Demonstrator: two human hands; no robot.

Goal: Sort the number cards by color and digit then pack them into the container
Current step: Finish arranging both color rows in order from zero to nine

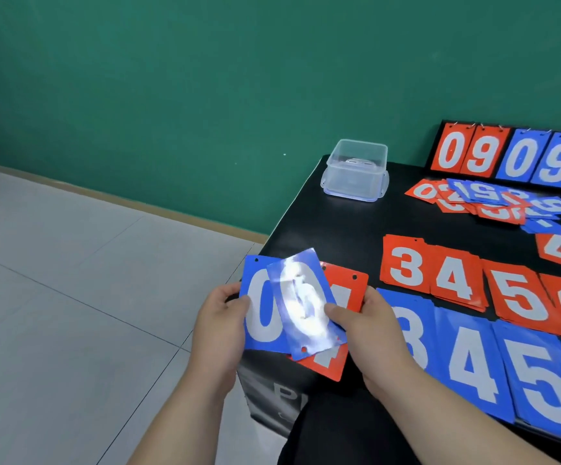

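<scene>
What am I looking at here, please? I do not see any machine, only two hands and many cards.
There is no machine. One camera, worn on the person's head, looks down at their bare hands. The left hand grips a blue 0 card; the right hand pinches a second blue card, its digit lost in glare, over a red card. On the black table are a red row (3 to 6), a blue row (3, 4, 5), a mixed heap, a clear container and a flip scoreboard showing 0909.
</scene>
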